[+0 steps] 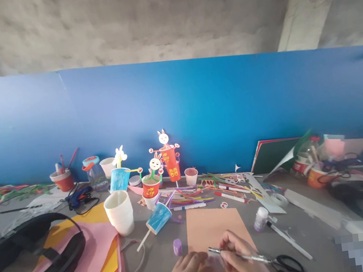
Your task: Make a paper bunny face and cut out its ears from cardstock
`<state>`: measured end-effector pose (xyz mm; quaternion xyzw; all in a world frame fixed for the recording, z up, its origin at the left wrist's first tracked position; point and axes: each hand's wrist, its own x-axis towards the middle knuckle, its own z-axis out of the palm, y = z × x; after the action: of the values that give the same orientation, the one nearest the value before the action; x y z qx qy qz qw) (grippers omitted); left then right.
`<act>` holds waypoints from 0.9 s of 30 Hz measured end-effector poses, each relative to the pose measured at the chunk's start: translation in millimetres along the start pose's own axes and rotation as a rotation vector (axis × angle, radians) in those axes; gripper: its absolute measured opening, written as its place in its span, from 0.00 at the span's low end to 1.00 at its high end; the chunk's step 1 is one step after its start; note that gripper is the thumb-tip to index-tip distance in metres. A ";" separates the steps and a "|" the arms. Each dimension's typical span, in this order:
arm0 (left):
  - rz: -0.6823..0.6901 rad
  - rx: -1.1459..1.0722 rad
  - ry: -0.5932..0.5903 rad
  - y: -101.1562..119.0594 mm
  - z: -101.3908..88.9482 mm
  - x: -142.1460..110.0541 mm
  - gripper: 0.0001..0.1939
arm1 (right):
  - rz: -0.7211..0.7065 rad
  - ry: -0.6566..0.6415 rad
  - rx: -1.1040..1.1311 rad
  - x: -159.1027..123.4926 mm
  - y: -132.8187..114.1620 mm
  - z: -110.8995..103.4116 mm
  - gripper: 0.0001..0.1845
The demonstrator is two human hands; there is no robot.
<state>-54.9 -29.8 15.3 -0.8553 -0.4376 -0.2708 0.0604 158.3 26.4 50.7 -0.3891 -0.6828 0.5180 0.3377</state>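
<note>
Our right hand [235, 253] pinches a silver pen [214, 250] above the peach paper sheet [213, 222] (black-handled scissors [279, 263] lie beside it); our left hand [190, 269] rests there, its grip unclear to us.

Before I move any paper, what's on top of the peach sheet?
On the peach sheet: the left hand and the right hand, which holds a silver pen-like tool. Anything beneath the hands is covered.
</note>
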 end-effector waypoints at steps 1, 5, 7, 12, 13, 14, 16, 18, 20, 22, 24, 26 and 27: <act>-0.041 -0.071 -0.032 1.3 -4.5 2.1 0.14 | 0.005 0.008 0.038 1.0 -0.2 4.1 0.07; -0.191 -0.295 -0.100 7.5 -17.5 9.3 0.20 | -0.005 -0.019 0.113 -0.7 1.0 13.3 0.07; -0.263 -0.324 -0.148 10.4 -20.3 12.9 0.22 | -0.001 -0.043 0.107 -3.0 -0.4 13.5 0.08; -0.386 -0.207 -0.252 16.4 -30.4 32.9 0.07 | -0.025 -0.047 0.065 -5.4 -5.9 9.9 0.08; -0.393 -0.187 -0.262 17.0 -32.3 37.7 0.01 | -0.025 -0.044 0.086 -5.1 -5.8 9.5 0.07; -0.390 -0.179 -0.268 17.3 -33.5 41.9 0.03 | -0.020 -0.038 0.114 -4.5 -5.1 9.3 0.07; -0.377 -0.172 -0.274 17.1 -33.2 47.6 0.06 | -0.009 -0.015 0.183 -2.4 -1.7 9.6 0.08; -0.367 -0.181 -0.284 16.7 -30.5 49.6 0.06 | -0.016 0.020 0.236 0.6 4.3 10.2 0.10; -0.391 -0.221 -0.286 17.2 -27.6 49.2 0.08 | -0.040 0.043 0.300 3.8 11.7 10.3 0.12; -0.445 -0.374 -0.274 19.3 -26.4 47.6 0.11 | -0.050 0.028 0.410 6.1 17.6 9.6 0.14; -0.552 -0.723 -0.284 22.8 -27.1 45.1 0.15 | -0.037 0.007 0.508 6.4 18.3 8.4 0.14; -0.675 -1.146 -0.343 26.9 -29.6 41.3 0.20 | -0.019 -0.019 0.557 3.7 11.3 7.7 0.15; -0.730 -1.319 -0.379 28.9 -31.4 39.0 0.23 | -0.009 -0.038 0.567 1.1 4.8 7.9 0.16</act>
<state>-26.8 -30.2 65.8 -0.5478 -0.4429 -0.3269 -0.6300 151.8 24.7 44.3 -0.2661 -0.5185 0.6941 0.4225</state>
